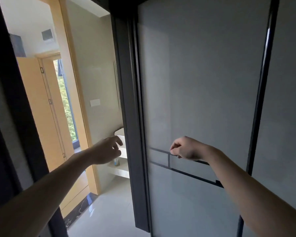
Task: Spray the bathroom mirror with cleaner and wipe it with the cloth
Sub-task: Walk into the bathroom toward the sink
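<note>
Frosted door [203, 82], left hand [106, 151] slack, right hand [188, 148] curled at bar [159, 150], grip unclear.

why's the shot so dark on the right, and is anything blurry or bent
Head view: daylight comes from the far window, so the wall beyond glows while the frosted door is dim and grey; the left hand and right hand look slightly soft; the wide lens tilts and bows the uprights of the door frame.
</note>
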